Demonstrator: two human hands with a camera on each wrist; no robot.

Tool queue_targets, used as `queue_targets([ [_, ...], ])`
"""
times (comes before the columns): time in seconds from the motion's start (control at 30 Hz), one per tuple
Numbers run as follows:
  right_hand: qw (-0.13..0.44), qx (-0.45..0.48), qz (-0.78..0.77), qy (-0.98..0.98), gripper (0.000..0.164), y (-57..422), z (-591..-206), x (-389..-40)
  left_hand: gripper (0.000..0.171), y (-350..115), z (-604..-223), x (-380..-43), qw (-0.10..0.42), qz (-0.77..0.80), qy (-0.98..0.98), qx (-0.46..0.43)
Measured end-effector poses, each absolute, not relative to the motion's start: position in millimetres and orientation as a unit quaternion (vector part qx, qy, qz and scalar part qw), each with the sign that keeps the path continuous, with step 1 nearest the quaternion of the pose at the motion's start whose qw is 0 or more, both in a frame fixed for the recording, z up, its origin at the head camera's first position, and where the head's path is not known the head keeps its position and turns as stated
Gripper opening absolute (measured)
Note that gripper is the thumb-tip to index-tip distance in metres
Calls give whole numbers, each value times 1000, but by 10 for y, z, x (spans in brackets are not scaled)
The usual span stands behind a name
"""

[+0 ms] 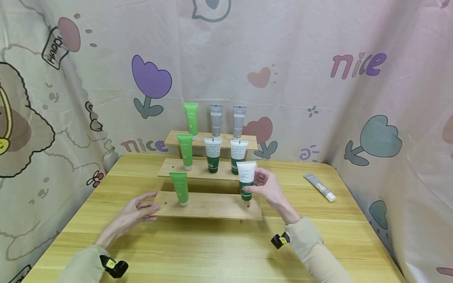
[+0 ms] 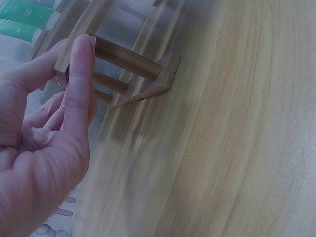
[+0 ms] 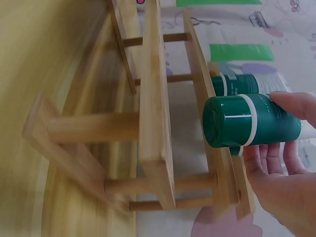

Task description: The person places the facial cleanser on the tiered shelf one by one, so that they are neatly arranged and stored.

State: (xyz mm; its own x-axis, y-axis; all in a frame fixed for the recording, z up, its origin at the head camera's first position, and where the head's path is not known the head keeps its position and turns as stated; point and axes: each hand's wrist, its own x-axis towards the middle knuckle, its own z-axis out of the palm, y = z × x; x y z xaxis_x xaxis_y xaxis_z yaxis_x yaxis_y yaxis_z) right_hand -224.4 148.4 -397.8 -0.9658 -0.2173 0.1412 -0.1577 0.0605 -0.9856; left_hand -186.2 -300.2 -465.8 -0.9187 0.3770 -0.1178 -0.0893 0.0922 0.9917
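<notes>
My right hand pinches a white-and-green squeeze tube, cap down, over the right end of the lowest tier of a wooden three-tier display rack. In the right wrist view its green cap hangs above that board with a gap between. At the rack's left end, my left hand grips the end of the lowest board between thumb and fingers. A bright green tube stands on the left of this tier.
On the middle tier stand a green tube and two white-and-green tubes. The top tier bears a green tube and two grey tubes. Another grey tube lies on the table at right. A printed curtain hangs behind.
</notes>
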Motion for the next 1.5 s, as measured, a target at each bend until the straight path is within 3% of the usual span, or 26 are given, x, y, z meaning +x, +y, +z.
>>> queue_targets([
  [1.5, 13, -205, -634, 746, 48, 672, -4171, -2159, 79, -2996, -4639, -1853, 176, 666, 718, 104],
])
